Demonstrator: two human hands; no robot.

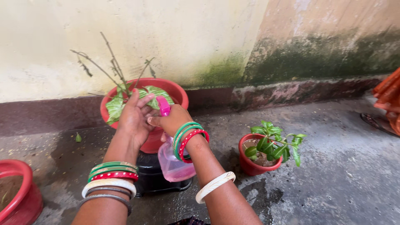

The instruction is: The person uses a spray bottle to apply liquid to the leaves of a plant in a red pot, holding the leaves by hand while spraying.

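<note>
**At the wall's foot: leaf misting in hand**

Against the stained wall [175, 37], on wet concrete floor [333, 175]: large red pot [177, 93] with broad leaves [114, 106] and bare twigs. Pink spray bottle [171, 164], clamped in right hand [173, 121], nozzle at the foliage. Left hand [134, 118], fingers apart, cupping a leaf. Small red pot [250, 166] just right. Judged: spraying step; next calls for steady aim and trigger squeeze.
</note>
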